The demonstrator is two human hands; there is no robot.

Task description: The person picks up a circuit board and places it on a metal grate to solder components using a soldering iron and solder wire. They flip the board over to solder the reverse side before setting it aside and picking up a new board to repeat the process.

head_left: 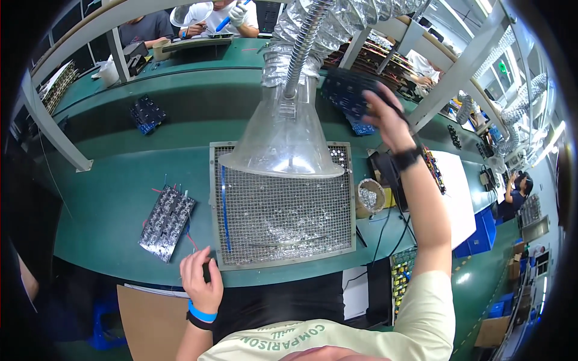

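at lower left, my left hand (201, 277) sits in a loose, fairly wide curl, near a black-and-silver rectangular circuit board (168, 221). a grey wire-mesh tray (277, 204) lies mid-frame. at upper right, my blurred right hand (388, 117) is at the edge of a dark blue rectangular circuit board (343, 93); i cannot tell whether it grips.

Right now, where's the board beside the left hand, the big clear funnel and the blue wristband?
Board (167, 221) beside the left hand (201, 280): head view, middle of its upper face.
Clear funnel (265, 139): head view, its flared wall.
Blue wristband (202, 313): head view, middle of the band.
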